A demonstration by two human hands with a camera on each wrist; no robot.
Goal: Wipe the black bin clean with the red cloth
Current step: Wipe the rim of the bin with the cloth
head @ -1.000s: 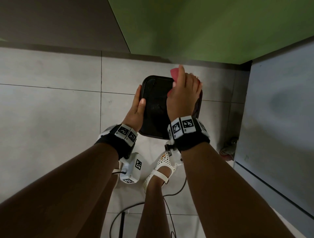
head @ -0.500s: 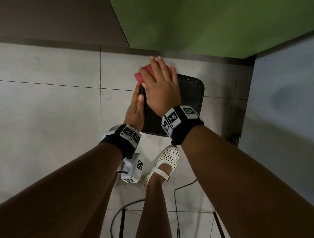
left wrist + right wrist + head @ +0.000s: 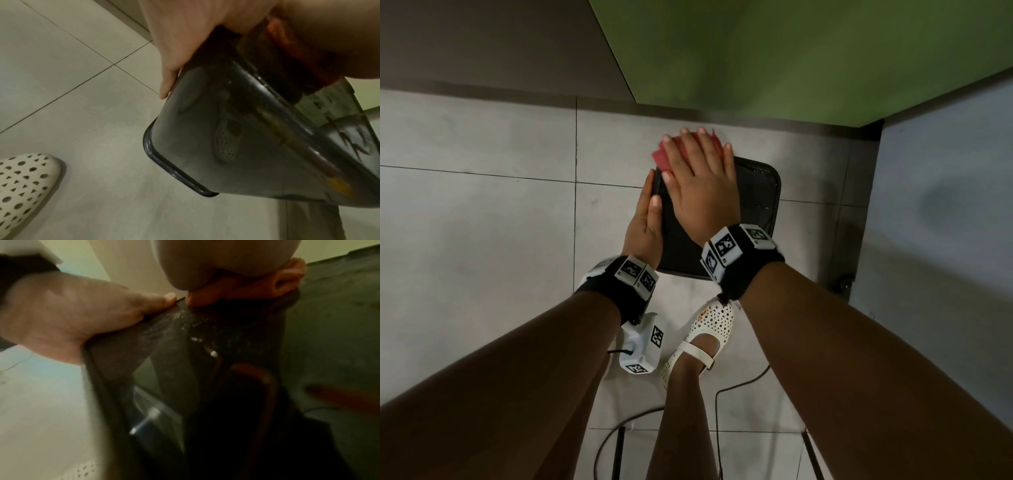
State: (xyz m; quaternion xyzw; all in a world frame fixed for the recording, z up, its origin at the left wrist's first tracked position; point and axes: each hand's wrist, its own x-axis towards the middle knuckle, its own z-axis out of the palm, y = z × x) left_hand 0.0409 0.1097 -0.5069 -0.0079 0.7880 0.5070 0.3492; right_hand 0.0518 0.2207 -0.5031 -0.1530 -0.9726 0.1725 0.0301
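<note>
The black bin [image 3: 756, 205] stands on the tiled floor below the green wall. My left hand [image 3: 645, 219] grips its left rim, thumb on top and fingers down the outer side. My right hand [image 3: 702, 178] lies flat with spread, straight fingers, pressing the red cloth [image 3: 664, 157] onto the bin's far left corner. The left wrist view shows the glossy bin wall [image 3: 205, 146] under my palm and a bit of the red cloth [image 3: 283, 34]. In the right wrist view the red cloth [image 3: 267, 282] sits bunched under my palm on the bin [image 3: 164, 361], right beside my left hand [image 3: 72, 318].
My white perforated shoe [image 3: 705, 335] stands just in front of the bin, next to a white marker-tagged device [image 3: 643, 346]. Dark cables [image 3: 722, 394] trail over the tiles. A grey panel [image 3: 945, 205] closes off the right side; the green wall [image 3: 791, 51] rises behind.
My right hand has swept the red cloth from the bin's far right side over to its far left corner. The left hand has kept its hold on the rim.
</note>
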